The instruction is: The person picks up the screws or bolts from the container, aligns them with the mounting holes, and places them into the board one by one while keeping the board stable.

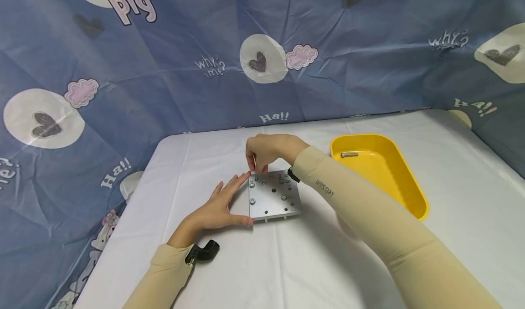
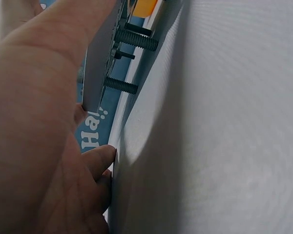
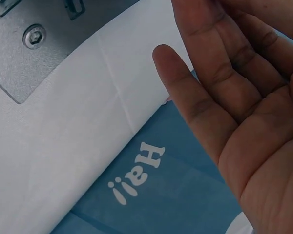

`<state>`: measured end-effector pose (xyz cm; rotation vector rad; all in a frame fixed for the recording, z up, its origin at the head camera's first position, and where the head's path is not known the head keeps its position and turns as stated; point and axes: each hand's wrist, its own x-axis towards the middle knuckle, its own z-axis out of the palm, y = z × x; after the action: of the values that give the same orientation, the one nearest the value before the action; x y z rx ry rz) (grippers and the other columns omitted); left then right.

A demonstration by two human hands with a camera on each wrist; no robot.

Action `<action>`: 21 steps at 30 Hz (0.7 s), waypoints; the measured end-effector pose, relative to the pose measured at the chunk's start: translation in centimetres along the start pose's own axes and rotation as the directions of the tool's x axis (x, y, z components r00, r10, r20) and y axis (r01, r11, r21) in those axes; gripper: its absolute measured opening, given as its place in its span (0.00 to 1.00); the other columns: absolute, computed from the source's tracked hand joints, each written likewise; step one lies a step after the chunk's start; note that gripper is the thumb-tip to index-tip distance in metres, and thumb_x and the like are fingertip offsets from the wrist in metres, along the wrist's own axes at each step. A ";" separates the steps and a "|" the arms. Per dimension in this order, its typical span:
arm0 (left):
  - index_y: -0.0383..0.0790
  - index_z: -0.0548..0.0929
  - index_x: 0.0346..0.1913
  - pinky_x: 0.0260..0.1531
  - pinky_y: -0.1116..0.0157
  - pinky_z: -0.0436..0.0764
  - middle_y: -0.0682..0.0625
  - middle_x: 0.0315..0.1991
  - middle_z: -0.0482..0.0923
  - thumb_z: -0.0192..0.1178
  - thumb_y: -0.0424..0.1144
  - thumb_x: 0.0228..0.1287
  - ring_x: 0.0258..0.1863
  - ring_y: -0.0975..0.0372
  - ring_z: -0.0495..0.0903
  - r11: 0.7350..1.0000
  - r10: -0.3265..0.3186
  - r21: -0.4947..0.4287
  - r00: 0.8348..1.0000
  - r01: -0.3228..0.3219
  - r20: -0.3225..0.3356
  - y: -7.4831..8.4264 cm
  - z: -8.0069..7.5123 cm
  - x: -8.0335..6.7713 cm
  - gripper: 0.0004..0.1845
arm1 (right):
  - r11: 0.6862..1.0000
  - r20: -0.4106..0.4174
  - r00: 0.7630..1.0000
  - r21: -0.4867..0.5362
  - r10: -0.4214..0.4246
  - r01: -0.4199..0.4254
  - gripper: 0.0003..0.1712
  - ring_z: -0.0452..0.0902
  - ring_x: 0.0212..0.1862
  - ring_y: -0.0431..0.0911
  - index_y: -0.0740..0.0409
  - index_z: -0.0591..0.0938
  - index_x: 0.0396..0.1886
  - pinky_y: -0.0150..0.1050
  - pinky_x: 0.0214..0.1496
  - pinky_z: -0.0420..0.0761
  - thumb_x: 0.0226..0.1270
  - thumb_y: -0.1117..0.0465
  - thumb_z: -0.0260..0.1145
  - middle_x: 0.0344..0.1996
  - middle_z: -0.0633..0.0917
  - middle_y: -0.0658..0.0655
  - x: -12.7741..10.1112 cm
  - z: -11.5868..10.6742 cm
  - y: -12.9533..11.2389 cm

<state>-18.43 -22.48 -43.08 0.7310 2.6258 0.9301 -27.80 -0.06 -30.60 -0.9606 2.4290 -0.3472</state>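
A grey metal plate (image 1: 274, 196) with several screws in it lies on the white table. My left hand (image 1: 223, 204) lies flat beside it, its straight fingers against the plate's left edge and the thumb at the near left corner. My right hand (image 1: 257, 167) hovers over the far left corner, its thumb and forefinger pinching down on a small screw that they mostly hide. In the left wrist view the plate (image 2: 100, 63) shows edge-on, with screw shafts (image 2: 136, 41) sticking out beneath it. The right wrist view shows my palm (image 3: 244, 117) and the plate's corner (image 3: 19, 73) with a screw head (image 3: 34, 36).
A yellow tray (image 1: 404, 188) stands to the right of the plate with a single bolt (image 1: 349, 154) at its far end. A blue patterned cloth (image 1: 164, 49) hangs behind and to the left of the table. The table's left edge (image 1: 123, 236) is close to my left forearm.
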 end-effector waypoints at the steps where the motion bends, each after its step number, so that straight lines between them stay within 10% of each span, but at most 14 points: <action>1: 0.63 0.46 0.89 0.85 0.35 0.31 0.45 0.89 0.49 0.82 0.64 0.51 0.90 0.44 0.41 1.000 0.007 -0.002 1.000 -0.007 -0.004 0.0 0.0 0.0 0.69 | 1.000 0.004 1.000 0.000 -0.002 0.002 0.05 0.90 0.35 0.41 0.54 0.92 0.37 0.35 0.47 0.84 0.66 0.67 0.74 0.31 0.94 0.51 0.0 0.0 0.0; 21: 0.65 0.45 0.89 0.85 0.36 0.29 0.46 0.90 0.47 0.82 0.60 0.54 0.90 0.46 0.39 1.000 -0.016 0.002 1.000 0.016 0.016 0.1 0.0 0.1 0.68 | 0.999 0.005 1.000 0.032 0.021 -0.021 0.05 0.91 0.36 0.41 0.52 0.91 0.35 0.37 0.51 0.84 0.67 0.66 0.74 0.36 0.94 0.54 -1.1 -0.5 1.1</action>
<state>-18.47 -22.33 -42.99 0.7137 2.6145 0.9139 -28.03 1.57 -30.22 -0.9204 2.4207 -0.3752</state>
